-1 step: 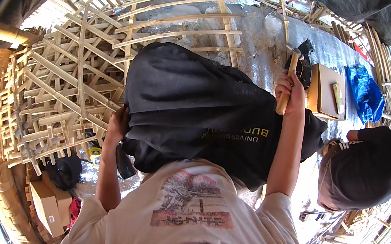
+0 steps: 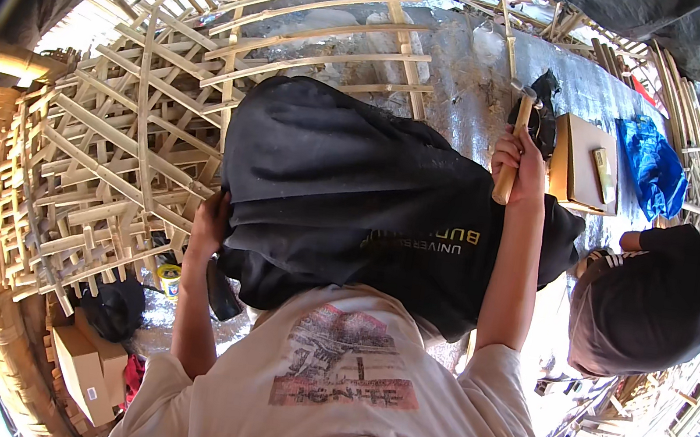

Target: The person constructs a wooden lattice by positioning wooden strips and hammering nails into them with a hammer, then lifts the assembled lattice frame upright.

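My right hand (image 2: 522,166) is closed around the wooden handle of a hammer (image 2: 524,113). The hammer stands roughly upright, its metal head above my fist and the handle's butt below. A large black cloth (image 2: 349,161) with printed lettering lies draped across my lap. At its left edge, my left hand (image 2: 209,219) touches the cloth with fingers curled; its fingertips are partly hidden. Beside that hand lies a woven lattice of bamboo strips (image 2: 112,143).
Long bamboo slats (image 2: 318,60) extend ahead over silvery sheeting (image 2: 459,65). A cardboard box (image 2: 582,165) and a blue plastic bag (image 2: 652,170) are at right, near a crouching person in dark clothes (image 2: 648,302). Another carton (image 2: 87,370) stands at lower left near a yellow-rimmed roll (image 2: 169,276).
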Demonstrator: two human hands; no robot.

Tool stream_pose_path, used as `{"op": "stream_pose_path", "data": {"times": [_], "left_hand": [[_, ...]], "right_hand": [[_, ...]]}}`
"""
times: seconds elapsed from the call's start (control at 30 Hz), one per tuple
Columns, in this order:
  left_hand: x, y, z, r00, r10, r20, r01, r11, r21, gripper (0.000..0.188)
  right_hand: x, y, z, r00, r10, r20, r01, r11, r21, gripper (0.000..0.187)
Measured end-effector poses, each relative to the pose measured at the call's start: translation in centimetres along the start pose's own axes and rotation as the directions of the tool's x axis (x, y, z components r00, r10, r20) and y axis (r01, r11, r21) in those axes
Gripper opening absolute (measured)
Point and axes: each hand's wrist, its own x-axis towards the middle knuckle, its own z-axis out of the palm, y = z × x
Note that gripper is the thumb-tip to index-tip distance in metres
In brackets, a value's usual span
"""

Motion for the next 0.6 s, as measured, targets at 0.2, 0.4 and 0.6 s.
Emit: {"op": "stream_pose_path", "data": {"times": [0.2,0.4,0.6], "left_hand": [[0.0,0.1,0.0,0.995,-0.085,0.046,0.088,0.994,-0.060,0.033],[0.8,-0.7,-0.4,0.999,0.017,0.049,-0.018,1.000,0.013,0.027],[3.7,3.2,-4.4,0.968,-0.174,0.180,0.082,0.900,0.429,0.024]], "right_hand": [[0.4,0.4,-0.3,0.999,-0.005,-0.053,0.005,1.000,0.008,0.020],[0.8,1.1,-0.1,0.998,-0.002,-0.064,-0.001,0.999,-0.050,0.022],[1.9,1.4,-0.5,0.989,-0.031,-0.142,0.000,0.977,-0.213,0.026]]}}
